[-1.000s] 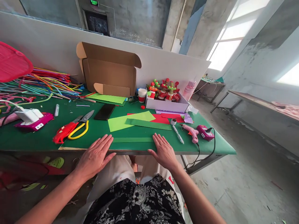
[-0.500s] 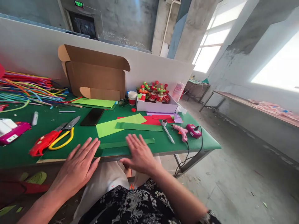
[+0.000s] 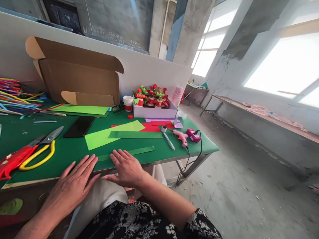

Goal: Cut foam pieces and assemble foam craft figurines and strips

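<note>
A narrow dark green paper strip lies along the front of the green table. My left hand rests flat at the strip's left end, fingers stretched out. Flat across its middle lies my right hand, open, covering part of it. Just beyond are a light green paper sheet and a wider dark green strip, both overlapping red paper. To the left of my hands lie yellow-handled scissors and a red-handled tool.
A black phone lies behind the scissors. On the right are a white pen, a pink glue gun and a corded purple power block. Farther back stand an open cardboard box, paper cups and a white box of red-green figures.
The view has turned right, so the table's things sit farther left. My right hand has slid left along the strip, closer to my left hand. Both hands stay flat.
</note>
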Demonstrator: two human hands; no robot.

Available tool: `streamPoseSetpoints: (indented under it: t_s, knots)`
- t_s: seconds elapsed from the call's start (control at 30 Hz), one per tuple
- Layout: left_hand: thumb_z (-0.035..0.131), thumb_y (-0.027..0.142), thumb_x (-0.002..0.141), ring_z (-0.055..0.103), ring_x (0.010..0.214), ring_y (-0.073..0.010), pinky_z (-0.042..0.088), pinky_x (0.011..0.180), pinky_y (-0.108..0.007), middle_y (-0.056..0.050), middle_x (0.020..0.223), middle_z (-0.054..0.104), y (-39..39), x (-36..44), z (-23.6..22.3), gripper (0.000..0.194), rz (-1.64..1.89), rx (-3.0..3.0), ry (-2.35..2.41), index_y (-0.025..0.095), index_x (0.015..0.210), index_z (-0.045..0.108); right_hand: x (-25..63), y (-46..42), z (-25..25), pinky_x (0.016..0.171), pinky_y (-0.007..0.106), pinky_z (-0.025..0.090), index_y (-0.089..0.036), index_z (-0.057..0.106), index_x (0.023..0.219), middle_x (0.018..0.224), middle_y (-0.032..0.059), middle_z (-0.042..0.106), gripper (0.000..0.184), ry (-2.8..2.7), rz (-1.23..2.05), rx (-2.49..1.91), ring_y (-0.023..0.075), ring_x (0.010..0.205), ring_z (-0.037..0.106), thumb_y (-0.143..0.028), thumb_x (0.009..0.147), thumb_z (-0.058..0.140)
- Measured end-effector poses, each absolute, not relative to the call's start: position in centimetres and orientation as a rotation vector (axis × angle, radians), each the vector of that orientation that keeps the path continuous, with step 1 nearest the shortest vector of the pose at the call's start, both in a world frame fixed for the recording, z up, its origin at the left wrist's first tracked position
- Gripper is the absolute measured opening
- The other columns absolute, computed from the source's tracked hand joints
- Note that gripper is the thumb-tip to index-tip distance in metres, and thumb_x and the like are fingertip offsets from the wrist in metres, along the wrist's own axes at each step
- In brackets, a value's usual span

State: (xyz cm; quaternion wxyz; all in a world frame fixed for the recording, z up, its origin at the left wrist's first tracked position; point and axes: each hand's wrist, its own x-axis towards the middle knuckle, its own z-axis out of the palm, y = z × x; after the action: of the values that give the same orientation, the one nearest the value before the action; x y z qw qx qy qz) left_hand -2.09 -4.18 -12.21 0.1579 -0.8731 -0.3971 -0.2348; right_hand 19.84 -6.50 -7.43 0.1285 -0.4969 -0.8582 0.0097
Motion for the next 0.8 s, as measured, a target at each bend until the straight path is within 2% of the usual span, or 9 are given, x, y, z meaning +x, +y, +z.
streamPoseSetpoints:
  t_s: [0.07,0.23,0.3,0.6,0.8]
  knots:
    - [0.02,0.054,0.099,0.056,0.127,-0.0363,0.039,0.104,-0.058,-0.015,0.138,0.061,-4.2,-2.0,-12.3,0.069,-0.684,-2.498,-1.137,0.024,0.158,0.0,21.4,-6.6,-7.6,0.121,0.038,0.029,-0.006,0.043,0.145,0.151,0.0162,0.044,0.08,-2.46,0.047,-1.493,0.0247,0.145,0.035,-0.067,0.092,0.042]
    - [0.028,0.05,0.098,0.054,0.129,-0.0352,0.035,0.109,-0.055,-0.016,0.141,0.057,-4.1,-2.1,-13.0,0.065,-0.772,-2.514,-1.167,0.02,0.156,0.024,25.3,-7.0,-8.1,0.12,0.041,0.031,-0.009,0.042,0.147,0.153,0.0157,0.041,0.076,-2.377,0.025,-1.634,0.025,0.146,0.033,-0.063,0.094,0.044]
    - [0.031,0.049,0.098,0.054,0.13,-0.0344,0.036,0.11,-0.054,-0.016,0.142,0.057,-4.1,-2.1,-13.0,0.063,-0.775,-2.519,-1.182,0.02,0.154,0.029,26.6,-7.3,-8.2,0.12,0.043,0.032,-0.01,0.042,0.147,0.153,0.0153,0.041,0.073,-2.358,0.009,-1.666,0.0255,0.146,0.033,-0.061,0.095,0.043]
    - [0.032,0.047,0.098,0.054,0.13,-0.0348,0.042,0.105,-0.053,-0.018,0.137,0.061,-4.2,-2.9,-12.3,0.06,-0.757,-2.496,-1.217,0.015,0.148,0.039,30.0,-8.2,-8.6,0.12,0.045,0.031,-0.008,0.042,0.147,0.153,0.0164,0.041,0.069,-2.3,-0.011,-1.744,0.0263,0.145,0.035,-0.057,0.098,0.039]
    - [0.031,0.047,0.098,0.056,0.127,-0.0352,0.042,0.103,-0.056,-0.017,0.138,0.06,-4.2,-5.0,-12.1,0.058,-0.738,-2.454,-1.253,0.018,0.148,0.04,30.9,-8.5,-8.2,0.121,0.046,0.03,-0.006,0.042,0.147,0.153,0.017,0.04,0.068,-2.31,-0.014,-1.794,0.0269,0.145,0.035,-0.053,0.099,0.039]
